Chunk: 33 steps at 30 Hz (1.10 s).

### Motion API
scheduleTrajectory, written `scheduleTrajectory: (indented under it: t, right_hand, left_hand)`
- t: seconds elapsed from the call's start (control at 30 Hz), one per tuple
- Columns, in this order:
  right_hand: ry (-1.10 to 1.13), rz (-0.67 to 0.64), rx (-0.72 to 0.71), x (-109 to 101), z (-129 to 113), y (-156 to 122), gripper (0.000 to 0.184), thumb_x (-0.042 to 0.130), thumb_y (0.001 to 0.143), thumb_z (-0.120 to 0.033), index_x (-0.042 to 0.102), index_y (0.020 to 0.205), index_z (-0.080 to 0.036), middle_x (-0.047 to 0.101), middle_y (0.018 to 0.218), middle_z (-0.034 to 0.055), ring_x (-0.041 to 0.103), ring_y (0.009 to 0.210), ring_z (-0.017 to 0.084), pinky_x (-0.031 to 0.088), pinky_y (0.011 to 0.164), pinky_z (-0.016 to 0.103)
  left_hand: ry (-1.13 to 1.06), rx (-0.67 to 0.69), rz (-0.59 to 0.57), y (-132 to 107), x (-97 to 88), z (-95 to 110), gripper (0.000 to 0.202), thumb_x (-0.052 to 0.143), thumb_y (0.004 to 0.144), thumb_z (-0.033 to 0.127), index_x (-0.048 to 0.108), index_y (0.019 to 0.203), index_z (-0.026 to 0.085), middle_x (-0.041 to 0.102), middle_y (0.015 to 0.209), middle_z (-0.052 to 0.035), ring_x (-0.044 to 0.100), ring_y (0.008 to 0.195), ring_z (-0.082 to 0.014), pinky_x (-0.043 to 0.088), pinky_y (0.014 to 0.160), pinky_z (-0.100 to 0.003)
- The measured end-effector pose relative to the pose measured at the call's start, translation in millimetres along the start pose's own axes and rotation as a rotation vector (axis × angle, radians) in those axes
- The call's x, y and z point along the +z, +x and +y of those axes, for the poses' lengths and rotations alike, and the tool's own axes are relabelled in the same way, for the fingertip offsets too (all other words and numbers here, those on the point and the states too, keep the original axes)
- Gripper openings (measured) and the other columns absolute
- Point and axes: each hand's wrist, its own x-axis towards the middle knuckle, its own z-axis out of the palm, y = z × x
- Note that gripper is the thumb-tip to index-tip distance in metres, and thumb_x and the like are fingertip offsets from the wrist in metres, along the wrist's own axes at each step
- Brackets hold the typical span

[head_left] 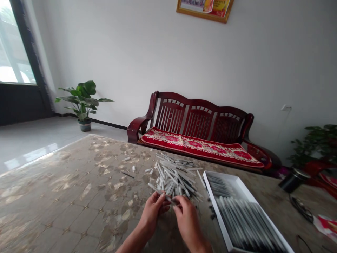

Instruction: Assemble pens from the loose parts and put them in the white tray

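My left hand (153, 210) is closed with thumb and fingers around a slim whitish pen (155, 188), whose pale end sticks out to the upper left. Close beside it, my right hand (186, 215) pinches the pen's other end, which is dark and partly hidden by the fingers. Just beyond both hands lies a loose pile of white pen parts (171, 175), with dark thin pieces mixed in. To the right stands a white open box (228, 242), where many pens (244, 218) lie side by side.
Small black caps (212, 211) lie along the box's left side. A thin dark rod (127, 174) and small white pieces (133, 168) are on the patterned tablecloth (79, 196). Further right are a black cylinder (293, 180) and glasses (301, 208). A red wooden bench (200, 119) stands behind the table.
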Motion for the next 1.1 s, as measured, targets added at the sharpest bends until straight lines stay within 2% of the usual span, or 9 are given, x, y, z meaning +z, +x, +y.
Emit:
scheduleTrajectory:
  t: [0.13,0.27,0.4,0.47,0.57,0.7,0.83,0.93,1.1]
  right_hand:
    - [0.365,-0.076,0.183,1.3,-2.9,11.1,0.009,0.061,0.075,-0.018,0.062,0.084,-0.019,0.067,0.075,-0.0002,0.063,0.066,0.016,0.047,0.053,0.022]
    - [0.52,-0.106,0.271,6.2,2.6,17.6,0.024,0.075,0.064,-0.032,0.056,0.073,-0.019,0.058,0.063,-0.0052,0.053,0.055,0.012,0.037,0.04,0.018]
    - [0.544,-0.127,0.258,-3.0,17.6,19.0,0.034,0.077,0.061,-0.045,0.057,0.071,-0.019,0.056,0.061,-0.0048,0.05,0.051,0.011,0.036,0.039,0.019]
    - [0.478,-0.093,0.248,-19.2,30.2,19.5,0.03,0.071,0.066,-0.046,0.061,0.076,-0.02,0.06,0.064,-0.0027,0.053,0.054,0.014,0.039,0.042,0.022]
    - [0.13,0.039,0.221,-50.9,52.0,18.8,0.015,0.06,0.072,-0.031,0.068,0.081,-0.022,0.069,0.074,0.0019,0.063,0.07,0.02,0.048,0.06,0.028]
    - [-0.275,0.041,0.102,-76.1,71.6,12.4,0.023,0.053,0.073,-0.016,0.071,0.083,-0.024,0.071,0.089,0.0041,0.066,0.088,0.022,0.047,0.081,0.031]
    - [-0.474,-0.082,0.029,-73.1,77.2,5.5,0.026,0.049,0.074,-0.011,0.071,0.08,-0.024,0.068,0.088,0.0044,0.066,0.087,0.021,0.045,0.079,0.029]
    - [-0.537,-0.047,-0.006,-66.6,79.5,4.7,0.022,0.048,0.077,-0.013,0.068,0.075,-0.023,0.068,0.083,0.0055,0.066,0.083,0.022,0.045,0.075,0.029]
    - [-0.241,0.081,0.052,-48.3,68.5,8.1,0.015,0.053,0.081,-0.028,0.067,0.078,-0.023,0.071,0.078,0.0059,0.067,0.075,0.024,0.049,0.068,0.031]
  left_hand:
    - [-0.013,-0.057,-0.06,-0.2,-1.9,5.9,0.037,0.084,0.063,0.043,0.064,0.08,0.016,0.068,0.072,0.0003,0.063,0.061,-0.0085,0.049,0.055,-0.017]
    - [-0.027,-0.08,-0.127,-3.6,-0.2,6.1,0.033,0.084,0.066,0.039,0.066,0.079,0.015,0.062,0.064,0.0033,0.054,0.051,-0.0042,0.044,0.047,-0.013]
    - [-0.051,-0.099,-0.122,-5.3,2.3,6.8,0.029,0.084,0.067,0.033,0.066,0.079,0.014,0.066,0.066,0.0012,0.06,0.055,-0.0061,0.047,0.049,-0.013]
    - [-0.099,-0.111,-0.07,-4.5,3.4,10.2,0.023,0.082,0.071,0.027,0.066,0.081,0.013,0.07,0.072,-0.002,0.066,0.061,-0.0092,0.052,0.052,-0.014]
    - [-0.172,-0.115,0.049,-0.9,3.9,16.5,0.008,0.071,0.081,0.015,0.064,0.08,0.012,0.072,0.073,-0.0048,0.068,0.06,-0.0097,0.056,0.054,-0.016]
    - [-0.24,-0.092,0.099,4.7,3.1,17.7,0.012,0.06,0.088,0.008,0.061,0.076,0.011,0.071,0.068,-0.0049,0.067,0.054,-0.0077,0.057,0.056,-0.015]
    - [-0.277,-0.108,0.115,5.1,3.3,13.2,0.011,0.06,0.087,0.005,0.06,0.078,0.012,0.072,0.069,-0.0053,0.07,0.057,-0.0095,0.058,0.055,-0.014]
    - [-0.293,-0.117,0.121,3.0,4.0,12.6,0.01,0.06,0.086,0.004,0.061,0.08,0.012,0.072,0.069,-0.0049,0.071,0.059,-0.0106,0.058,0.054,-0.014]
    - [-0.32,-0.119,0.129,1.9,5.4,13.1,0.011,0.059,0.086,0.003,0.06,0.08,0.012,0.073,0.067,-0.0055,0.072,0.06,-0.0117,0.058,0.054,-0.015]
